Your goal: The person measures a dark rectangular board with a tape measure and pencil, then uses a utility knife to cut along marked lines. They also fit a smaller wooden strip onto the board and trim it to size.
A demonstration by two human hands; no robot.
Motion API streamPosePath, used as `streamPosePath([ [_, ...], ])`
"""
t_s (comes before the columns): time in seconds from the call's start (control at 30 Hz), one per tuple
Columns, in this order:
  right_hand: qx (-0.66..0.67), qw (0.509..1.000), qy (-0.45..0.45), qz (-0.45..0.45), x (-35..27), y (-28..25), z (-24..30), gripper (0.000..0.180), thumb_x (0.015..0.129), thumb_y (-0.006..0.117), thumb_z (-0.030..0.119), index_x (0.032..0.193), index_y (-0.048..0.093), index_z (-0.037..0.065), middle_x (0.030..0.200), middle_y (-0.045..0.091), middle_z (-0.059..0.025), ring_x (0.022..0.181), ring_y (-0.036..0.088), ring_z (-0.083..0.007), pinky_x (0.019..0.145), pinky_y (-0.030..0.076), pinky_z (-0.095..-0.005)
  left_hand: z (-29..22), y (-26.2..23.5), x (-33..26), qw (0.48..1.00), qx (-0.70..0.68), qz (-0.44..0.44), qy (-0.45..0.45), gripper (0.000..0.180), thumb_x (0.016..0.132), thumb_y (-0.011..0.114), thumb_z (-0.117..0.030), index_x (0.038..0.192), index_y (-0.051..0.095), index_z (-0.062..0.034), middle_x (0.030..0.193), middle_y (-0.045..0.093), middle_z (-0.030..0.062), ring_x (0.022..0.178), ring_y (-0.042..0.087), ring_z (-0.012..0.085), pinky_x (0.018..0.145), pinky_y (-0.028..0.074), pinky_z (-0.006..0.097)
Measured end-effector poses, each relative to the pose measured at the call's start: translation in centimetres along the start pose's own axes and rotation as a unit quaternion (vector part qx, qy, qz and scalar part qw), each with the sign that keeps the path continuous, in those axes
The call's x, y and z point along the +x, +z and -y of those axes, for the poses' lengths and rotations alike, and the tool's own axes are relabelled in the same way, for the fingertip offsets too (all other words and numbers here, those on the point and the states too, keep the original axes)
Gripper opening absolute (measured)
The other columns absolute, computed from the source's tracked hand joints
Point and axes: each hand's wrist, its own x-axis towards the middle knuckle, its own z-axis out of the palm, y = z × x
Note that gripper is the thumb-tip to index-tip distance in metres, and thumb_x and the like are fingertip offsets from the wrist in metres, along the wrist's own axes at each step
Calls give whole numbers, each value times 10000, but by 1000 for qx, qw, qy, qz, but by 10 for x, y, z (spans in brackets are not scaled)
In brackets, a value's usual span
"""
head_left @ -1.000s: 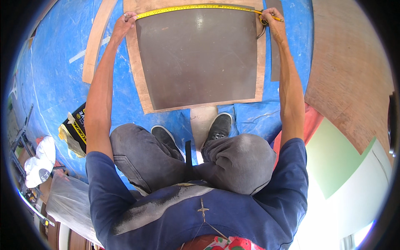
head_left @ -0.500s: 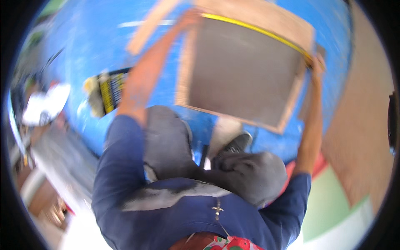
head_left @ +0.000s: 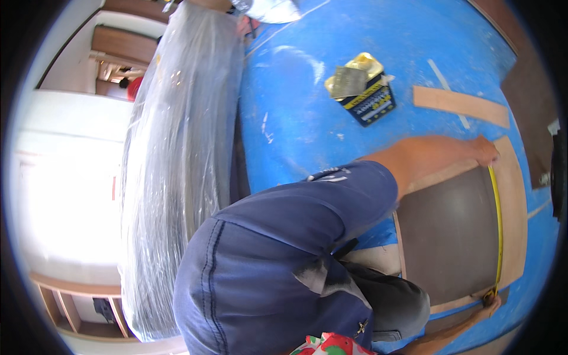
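A yellow tape measure (head_left: pixel 499 228) is stretched across a framed panel, where the dark grey sheet (head_left: pixel 449 231) meets a wide wooden board (head_left: pixel 513 219). My left hand (head_left: pixel 486 152) pinches the tape's end at one corner of the frame. At the opposite corner, my right hand (head_left: pixel 487 307) is closed around the tape's case, which is mostly hidden by the fingers. The panel lies flat on a blue floor covering, beside my bent knee. My left upper arm hides part of the frame.
A black and yellow tub (head_left: pixel 373 103) with a sponge-like block (head_left: pixel 349 81) on its rim stands beyond my left arm. A loose wooden strip (head_left: pixel 461 105) lies near it. To the left rises a large plastic-wrapped object (head_left: pixel 183 160); shelving (head_left: pixel 83 307) shows at lower left.
The view has swung left, bringing the plastic-wrapped object and shelving into sight and the panel to the right. Both hands still hold the tape measure across the same board.
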Motion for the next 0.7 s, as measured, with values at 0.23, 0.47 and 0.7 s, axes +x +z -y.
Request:
streamPosePath([
  [0.23,0,1000,10,19,-2,32,12,256,1055,536,247,1099,653,23,1030,626,-48,966,617,-176,880,500,-312,-3,8,4,999,-14,-47,-12,156,819,700,-303,971,737,-293,1005,745,34,1033,698,273,782,518,493],
  [0.47,69,995,48,49,-1,1,17,276,1047,543,275,1135,655,39,1020,643,-46,963,626,-172,869,505,-309,16,44,38,982,-16,-165,91,193,799,744,-362,935,731,-226,956,743,88,933,714,328,758,565,498],
  [0.7,73,995,6,74,-4,11,30,238,1023,587,223,1128,649,18,1088,640,-38,963,672,-161,917,517,-303,31,-7,20,1000,-5,-6,2,299,973,586,-422,1179,713,-247,1183,735,103,1114,676,354,927,536,509],
])
